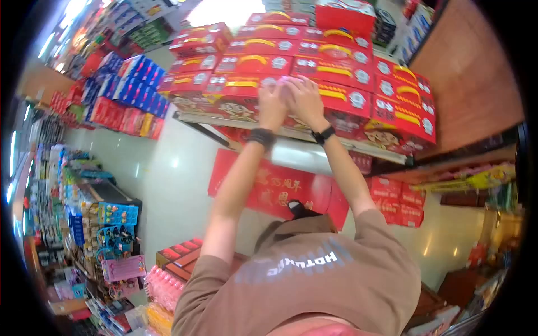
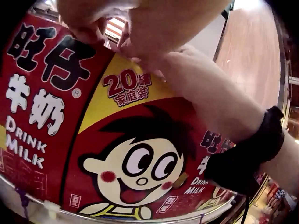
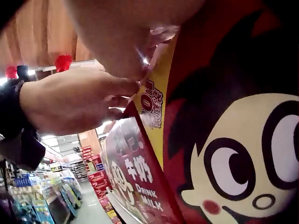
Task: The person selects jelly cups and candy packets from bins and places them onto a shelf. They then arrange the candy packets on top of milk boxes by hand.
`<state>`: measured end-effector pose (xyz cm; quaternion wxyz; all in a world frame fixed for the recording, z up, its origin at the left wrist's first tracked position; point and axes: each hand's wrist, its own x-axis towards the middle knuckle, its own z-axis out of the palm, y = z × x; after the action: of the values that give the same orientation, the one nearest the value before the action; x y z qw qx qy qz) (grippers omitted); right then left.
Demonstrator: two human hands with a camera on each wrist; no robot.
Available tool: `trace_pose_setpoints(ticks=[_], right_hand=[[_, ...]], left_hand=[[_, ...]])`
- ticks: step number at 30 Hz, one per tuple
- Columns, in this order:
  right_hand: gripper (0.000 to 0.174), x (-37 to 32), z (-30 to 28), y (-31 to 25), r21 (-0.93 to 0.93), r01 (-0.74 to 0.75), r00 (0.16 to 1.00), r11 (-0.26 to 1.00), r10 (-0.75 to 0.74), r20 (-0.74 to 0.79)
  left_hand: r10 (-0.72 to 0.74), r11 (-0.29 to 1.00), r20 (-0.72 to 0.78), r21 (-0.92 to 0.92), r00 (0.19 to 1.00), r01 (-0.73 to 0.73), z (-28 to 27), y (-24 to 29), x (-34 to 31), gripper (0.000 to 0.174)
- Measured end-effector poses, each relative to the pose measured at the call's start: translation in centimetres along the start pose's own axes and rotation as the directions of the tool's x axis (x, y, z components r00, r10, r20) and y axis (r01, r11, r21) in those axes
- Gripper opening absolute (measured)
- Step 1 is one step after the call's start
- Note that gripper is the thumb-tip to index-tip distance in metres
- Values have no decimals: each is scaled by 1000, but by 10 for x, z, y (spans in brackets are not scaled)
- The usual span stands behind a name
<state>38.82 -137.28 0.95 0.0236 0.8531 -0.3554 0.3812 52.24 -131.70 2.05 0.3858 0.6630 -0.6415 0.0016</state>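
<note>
In the head view my left hand (image 1: 272,103) and right hand (image 1: 304,99) meet at the top front edge of a red carton of canned drink milk (image 1: 238,101). A bit of pinkish shiny film (image 3: 158,41) shows between the fingers, and both hands pinch at it. The left wrist view has the carton's cartoon face (image 2: 140,163) below the hands, with the right hand (image 2: 170,60) close behind the left one. Curled fingers of the left hand (image 3: 77,100) lie at the yellow corner in the right wrist view. Some fingertips are hidden.
More red milk cartons (image 1: 336,70) are stacked behind and beside on a metal-edged shelf (image 1: 358,148). A wooden panel (image 1: 465,73) stands at the right. Red promotional sheeting (image 1: 269,185) hangs below. Blue cartons (image 1: 137,78) and shelves of goods (image 1: 115,224) line the left, across a shiny floor.
</note>
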Motion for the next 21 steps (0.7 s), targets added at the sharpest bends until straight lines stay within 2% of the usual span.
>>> trace_pose_setpoints(ticks=[1, 3, 4, 5, 7, 9, 11, 13, 15, 16, 17, 18, 19, 20, 21], right_hand=[[37, 4, 4, -4, -27, 6, 1000, 1000, -6, 22], [39, 8, 6, -10, 36, 11, 999, 999, -10, -35], [39, 10, -1, -15, 20, -9, 1000, 1000, 8, 3], [37, 11, -1, -15, 18, 2, 1000, 1000, -2, -19], [37, 11, -4, -17, -29, -14, 999, 999, 15, 31], [37, 12, -5, -19, -15, -41, 999, 999, 41, 34], [38, 11, -2, -17, -13, -60, 998, 998, 60, 31], [39, 10, 5, -15, -11, -70, 997, 997, 70, 14], [37, 8, 4, -13, 0, -57, 997, 998, 57, -44], [35, 8, 5, -11, 7, -38, 997, 999, 39, -59], [34, 12, 11, -6, 318, -178, 979, 931, 199, -35], [33, 14, 18, 2, 577, -314, 939, 754, 335, 72], [32, 13, 12, -6, 659, -356, 922, 663, 365, 131], [31, 11, 5, -15, 727, -397, 900, 561, 392, 189], [32, 15, -8, -29, 616, -192, 974, 764, 223, 28]], left_hand=[[164, 986, 11, 29, 986, -164, -1, -4, 1, 43], [218, 973, -108, 104, 970, -207, 13, -19, -4, 47], [97, 994, -103, 57, 990, -91, 19, -20, -12, 47], [30, 1000, -28, 0, 999, -30, 15, -20, -22, 49], [32, 986, -74, -162, 997, -44, -1, -6, -42, 51], [-6, 982, -60, -187, 998, -5, -27, 10, -81, 52], [-81, 973, 25, -213, 996, 85, -56, 18, -132, 48], [-225, 917, 146, -302, 963, 261, -63, 3, -200, 42], [-406, 816, 237, -342, 883, 467, -92, 11, -258, 36], [-502, 723, 290, -377, 815, 579, -108, 16, -284, 34], [-591, 603, 341, -416, 731, 681, -120, 23, -313, 32], [-610, 669, 258, -339, 749, 662, -131, 27, -342, 31], [-639, 702, 181, -260, 748, 663, -137, 37, -371, 30], [-679, 668, 125, -304, 723, 680, -147, 50, -392, 29], [-737, 619, 76, -323, 672, 716, -157, 59, -409, 27]])
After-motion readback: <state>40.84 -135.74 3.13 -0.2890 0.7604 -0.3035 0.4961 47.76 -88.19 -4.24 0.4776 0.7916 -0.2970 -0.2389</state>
